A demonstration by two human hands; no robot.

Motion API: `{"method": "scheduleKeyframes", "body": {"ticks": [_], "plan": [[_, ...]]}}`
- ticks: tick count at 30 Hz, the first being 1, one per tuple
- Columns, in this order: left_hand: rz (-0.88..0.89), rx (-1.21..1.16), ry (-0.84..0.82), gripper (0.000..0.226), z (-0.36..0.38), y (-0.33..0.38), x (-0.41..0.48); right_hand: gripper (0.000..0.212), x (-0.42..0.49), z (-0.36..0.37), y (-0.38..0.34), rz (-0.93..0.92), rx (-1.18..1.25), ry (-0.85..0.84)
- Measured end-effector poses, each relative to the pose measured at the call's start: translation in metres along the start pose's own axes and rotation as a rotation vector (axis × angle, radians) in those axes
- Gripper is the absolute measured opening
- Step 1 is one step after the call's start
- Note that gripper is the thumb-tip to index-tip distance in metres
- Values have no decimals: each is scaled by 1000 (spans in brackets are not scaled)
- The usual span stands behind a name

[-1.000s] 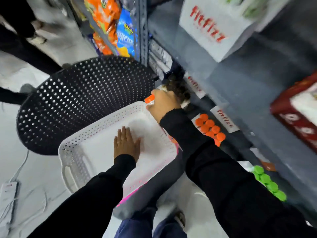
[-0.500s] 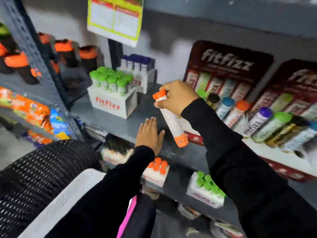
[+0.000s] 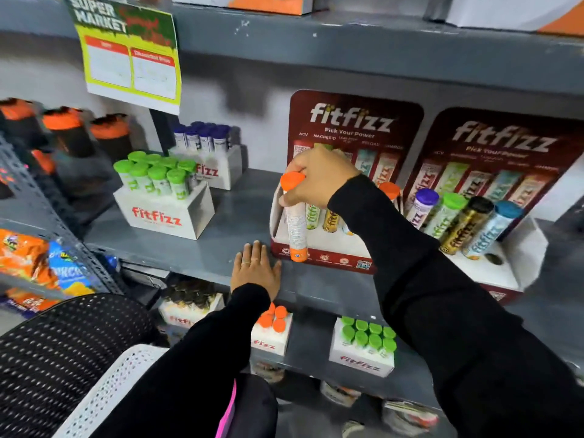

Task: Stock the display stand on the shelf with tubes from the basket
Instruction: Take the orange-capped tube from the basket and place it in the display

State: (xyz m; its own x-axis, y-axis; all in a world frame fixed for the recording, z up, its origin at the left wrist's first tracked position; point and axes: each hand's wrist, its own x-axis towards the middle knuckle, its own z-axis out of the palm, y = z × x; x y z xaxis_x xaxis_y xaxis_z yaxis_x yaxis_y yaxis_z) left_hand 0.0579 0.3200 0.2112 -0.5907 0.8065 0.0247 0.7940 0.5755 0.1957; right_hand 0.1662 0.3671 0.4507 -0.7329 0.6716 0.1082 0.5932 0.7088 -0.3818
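Observation:
My right hand (image 3: 319, 178) grips the top of a white tube with an orange cap (image 3: 295, 222) and holds it nearly upright in front of the left end of a dark red fitfizz display stand (image 3: 354, 121). Several tubes lean in the stand behind my wrist. My left hand (image 3: 256, 268) lies flat, fingers apart, on the grey shelf (image 3: 240, 213) just left of the stand's base. The white perforated basket (image 3: 104, 393) shows at the bottom left, its inside hidden by my left sleeve.
A second fitfizz stand (image 3: 502, 147) with several tubes stands to the right. White boxes of green-capped (image 3: 164, 213) and blue-capped tubes (image 3: 208, 165) sit to the left. Lower shelf boxes hold orange (image 3: 271, 336) and green caps (image 3: 363, 355). A black mesh basket (image 3: 63, 349) is at the lower left.
My view and both hands rose from the white basket to the shelf. My right hand carried the orange-capped tube up to the stand's left end; my left hand moved from the basket onto the shelf.

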Motion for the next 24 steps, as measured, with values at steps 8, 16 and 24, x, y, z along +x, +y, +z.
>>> {"method": "scheduleKeyframes", "body": {"ticks": [8, 16, 24], "plan": [[17, 42, -29, 60, -6, 0, -4, 20, -1, -4, 0, -47, 26, -105], [14, -8, -2, 61, -8, 2, -7, 19, 3, -3, 4, -80, -44, -63], [11, 76, -27, 60, -7, 3, -3, 27, -1, -9, 5, -141, -197, -104]]}}
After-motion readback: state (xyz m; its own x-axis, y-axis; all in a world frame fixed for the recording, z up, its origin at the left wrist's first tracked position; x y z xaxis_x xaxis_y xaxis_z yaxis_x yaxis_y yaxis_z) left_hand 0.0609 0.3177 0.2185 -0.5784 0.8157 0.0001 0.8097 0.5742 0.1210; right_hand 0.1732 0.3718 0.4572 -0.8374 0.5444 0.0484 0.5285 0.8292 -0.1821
